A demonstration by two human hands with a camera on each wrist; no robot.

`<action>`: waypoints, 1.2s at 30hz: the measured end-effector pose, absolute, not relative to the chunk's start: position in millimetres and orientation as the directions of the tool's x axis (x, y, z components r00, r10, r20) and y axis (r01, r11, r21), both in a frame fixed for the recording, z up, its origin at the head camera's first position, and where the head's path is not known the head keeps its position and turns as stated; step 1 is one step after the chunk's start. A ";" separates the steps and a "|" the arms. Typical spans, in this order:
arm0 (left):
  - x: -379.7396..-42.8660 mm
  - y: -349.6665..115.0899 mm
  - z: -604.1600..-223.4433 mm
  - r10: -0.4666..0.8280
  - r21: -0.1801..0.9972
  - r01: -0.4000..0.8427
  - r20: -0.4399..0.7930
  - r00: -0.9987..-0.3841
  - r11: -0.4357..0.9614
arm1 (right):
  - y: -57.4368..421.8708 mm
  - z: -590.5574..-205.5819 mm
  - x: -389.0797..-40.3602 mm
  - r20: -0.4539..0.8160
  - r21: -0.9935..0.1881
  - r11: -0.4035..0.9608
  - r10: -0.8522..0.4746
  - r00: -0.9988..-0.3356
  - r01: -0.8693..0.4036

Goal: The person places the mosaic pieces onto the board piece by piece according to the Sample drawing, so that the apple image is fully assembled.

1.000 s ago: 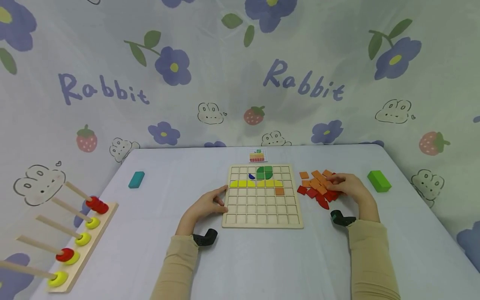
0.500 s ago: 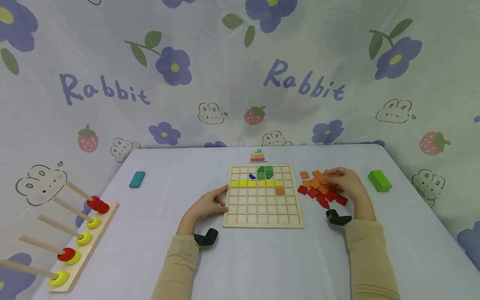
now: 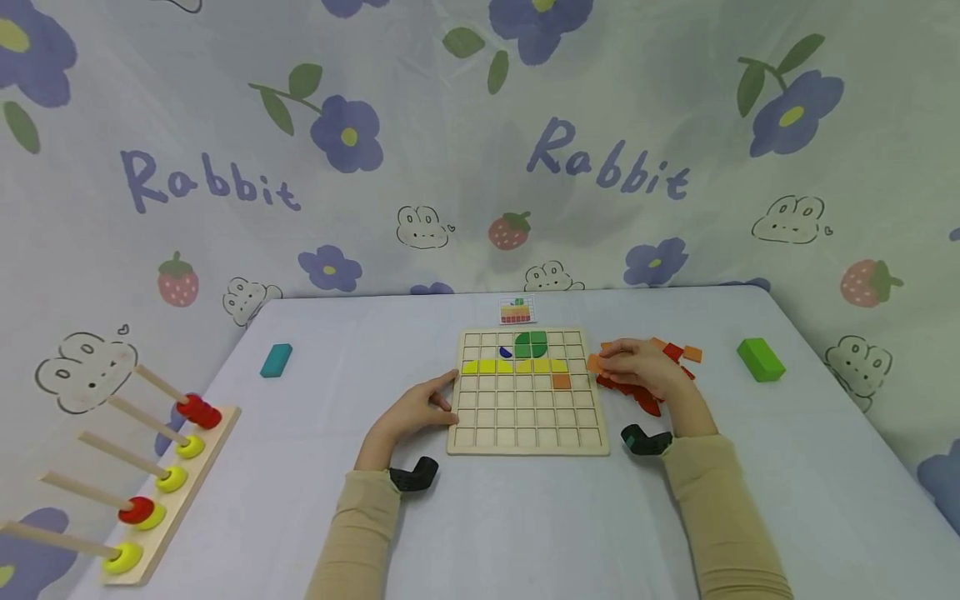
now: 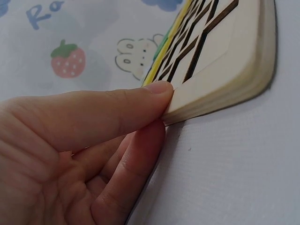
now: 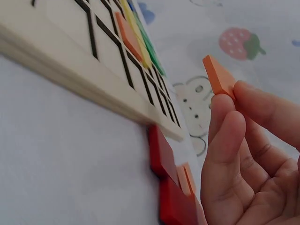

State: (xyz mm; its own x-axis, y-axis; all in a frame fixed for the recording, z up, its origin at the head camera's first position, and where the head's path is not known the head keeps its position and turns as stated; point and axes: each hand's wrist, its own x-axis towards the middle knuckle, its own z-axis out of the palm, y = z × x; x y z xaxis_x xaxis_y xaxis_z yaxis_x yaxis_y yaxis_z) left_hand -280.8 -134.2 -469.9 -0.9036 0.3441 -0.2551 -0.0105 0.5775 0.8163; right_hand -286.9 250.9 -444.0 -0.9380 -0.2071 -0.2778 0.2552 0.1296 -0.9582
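Observation:
In the head view, a wooden grid board point(image 3: 522, 454) lies on the table with yellow, green, blue and orange pieces on it. My left hand point(image 3: 411, 414) rests at its left edge. Up close, the left thumb point(image 4: 157, 89) touches the board's rim, with another finger just beneath. My right hand point(image 3: 647, 367) is off the board's right side, above a pile of tiles. Between thumb and fingertips it pinches an orange square tile point(image 5: 218, 77), tilted and raised. Red tiles point(image 5: 161, 152) lie by the board below it; the hand hides part of the pile.
A small pattern card point(image 3: 517, 311) stands behind the board. Loose orange point(image 3: 692, 354) and red tiles lie right of the hand. A green block point(image 3: 761, 360) is far right, a teal block point(image 3: 276, 360) far left. A peg stand with rings point(image 3: 180, 492) is at the left edge.
My right hand has moved left from the tile pile toward the board, carrying an orange tile picked from it. My left hand stays at the board's edge.

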 end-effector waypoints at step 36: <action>-281.7 -133.1 -468.3 0.353 0.811 0.000 -0.254 -0.900 0.585 | 218.6 -444.5 -284.1 -0.220 -0.845 0.532 -0.262 -0.939 0.050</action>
